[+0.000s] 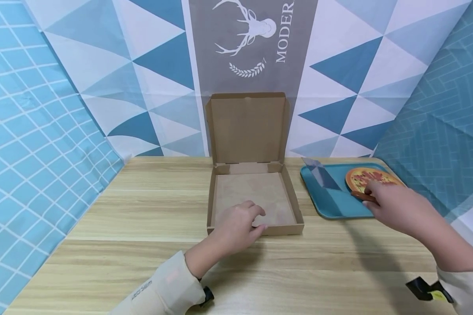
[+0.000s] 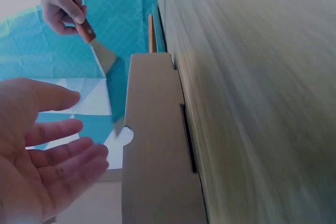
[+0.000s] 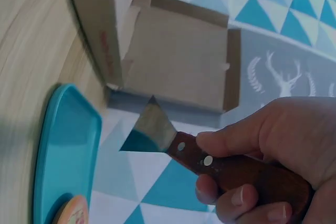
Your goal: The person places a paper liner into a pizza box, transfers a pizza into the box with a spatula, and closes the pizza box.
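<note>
Pizza (image 1: 361, 176) lies just beyond the right hand (image 1: 400, 206).
It grips the spatula (image 1: 322, 175), blade angled leftward, away from the pizza; the left hand (image 1: 236, 227), loosely spread, is over the box's (image 1: 285, 230) front edge.

Soft shadows, dim wrist views.

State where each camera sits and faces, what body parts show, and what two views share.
Head: on the head, facing forward and down at the open box and tray; shows left grip, right grip and sleeves.
Left wrist: on that wrist, facing past the box to the spatula; shows both grips.
Right wrist: on that wrist, facing the spatula, box and tray; shows only the right grip.
Shared: both wrist views show spatula and box.
</note>
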`<action>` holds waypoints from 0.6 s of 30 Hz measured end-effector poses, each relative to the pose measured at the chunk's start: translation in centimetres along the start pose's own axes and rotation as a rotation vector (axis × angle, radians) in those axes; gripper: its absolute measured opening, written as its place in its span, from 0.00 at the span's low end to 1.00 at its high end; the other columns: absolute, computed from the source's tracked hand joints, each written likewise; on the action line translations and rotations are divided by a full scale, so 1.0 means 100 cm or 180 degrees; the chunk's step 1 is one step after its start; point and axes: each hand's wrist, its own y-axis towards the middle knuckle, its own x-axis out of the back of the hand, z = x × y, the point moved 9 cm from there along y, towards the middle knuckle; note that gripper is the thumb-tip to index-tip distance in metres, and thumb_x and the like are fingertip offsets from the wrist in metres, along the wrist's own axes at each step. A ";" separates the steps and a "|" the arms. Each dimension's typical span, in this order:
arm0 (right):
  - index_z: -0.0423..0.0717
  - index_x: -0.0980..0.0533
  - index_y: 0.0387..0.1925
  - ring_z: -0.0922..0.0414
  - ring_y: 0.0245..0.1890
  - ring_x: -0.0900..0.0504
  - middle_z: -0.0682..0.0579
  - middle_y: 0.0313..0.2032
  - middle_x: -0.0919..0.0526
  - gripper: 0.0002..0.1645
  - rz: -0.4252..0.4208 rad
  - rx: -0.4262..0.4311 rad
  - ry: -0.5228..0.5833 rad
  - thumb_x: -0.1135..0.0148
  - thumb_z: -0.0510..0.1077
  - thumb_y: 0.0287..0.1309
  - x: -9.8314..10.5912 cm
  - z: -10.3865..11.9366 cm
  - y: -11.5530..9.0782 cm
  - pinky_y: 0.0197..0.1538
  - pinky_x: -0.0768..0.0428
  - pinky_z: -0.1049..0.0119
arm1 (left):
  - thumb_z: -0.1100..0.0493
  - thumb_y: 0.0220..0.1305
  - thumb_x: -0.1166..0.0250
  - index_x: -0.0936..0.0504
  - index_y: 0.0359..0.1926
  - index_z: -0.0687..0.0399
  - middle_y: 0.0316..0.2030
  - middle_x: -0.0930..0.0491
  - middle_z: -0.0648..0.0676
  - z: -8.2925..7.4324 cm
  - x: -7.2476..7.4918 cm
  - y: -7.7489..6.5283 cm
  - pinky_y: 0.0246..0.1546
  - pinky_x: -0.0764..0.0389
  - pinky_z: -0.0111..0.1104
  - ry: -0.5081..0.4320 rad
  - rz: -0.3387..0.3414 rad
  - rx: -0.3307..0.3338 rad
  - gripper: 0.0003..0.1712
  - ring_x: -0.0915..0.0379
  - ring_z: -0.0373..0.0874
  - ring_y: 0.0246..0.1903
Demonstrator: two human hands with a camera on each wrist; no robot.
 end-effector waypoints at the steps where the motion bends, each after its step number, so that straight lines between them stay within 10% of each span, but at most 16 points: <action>1: 0.42 0.30 0.29 0.60 0.16 0.34 0.57 0.17 0.31 0.08 -0.0045 0.0006 0.0001 0.40 0.42 0.50 0.002 0.003 -0.003 0.19 0.36 0.66 | 0.50 0.54 0.39 0.21 0.38 0.49 0.35 0.23 0.46 0.003 -0.002 0.002 0.28 0.26 0.27 -0.0292 0.0044 0.0097 0.12 0.26 0.36 0.30; 6: 0.43 0.29 0.33 0.62 0.14 0.35 0.57 0.18 0.29 0.12 -0.0387 0.0182 -0.0071 0.38 0.44 0.48 0.013 0.023 -0.016 0.16 0.38 0.67 | 0.57 0.54 0.38 0.22 0.41 0.56 0.36 0.22 0.51 0.027 -0.024 0.015 0.33 0.22 0.31 -0.2606 0.0204 0.0910 0.13 0.25 0.41 0.33; 10: 0.45 0.28 0.34 0.62 0.16 0.37 0.58 0.19 0.30 0.17 -0.0794 0.0491 -0.0257 0.34 0.46 0.41 0.022 0.045 -0.025 0.17 0.40 0.68 | 0.62 0.53 0.37 0.32 0.51 0.67 0.41 0.25 0.61 0.045 -0.038 0.026 0.40 0.24 0.40 -0.4392 -0.0061 0.1575 0.25 0.24 0.51 0.38; 18: 0.46 0.25 0.41 0.67 0.16 0.37 0.57 0.26 0.26 0.24 -0.1140 0.0920 -0.0247 0.32 0.47 0.38 0.023 0.074 -0.032 0.16 0.40 0.71 | 0.64 0.56 0.39 0.34 0.50 0.67 0.37 0.24 0.62 0.054 -0.033 0.036 0.38 0.23 0.41 -0.5471 -0.0702 0.1622 0.22 0.22 0.51 0.31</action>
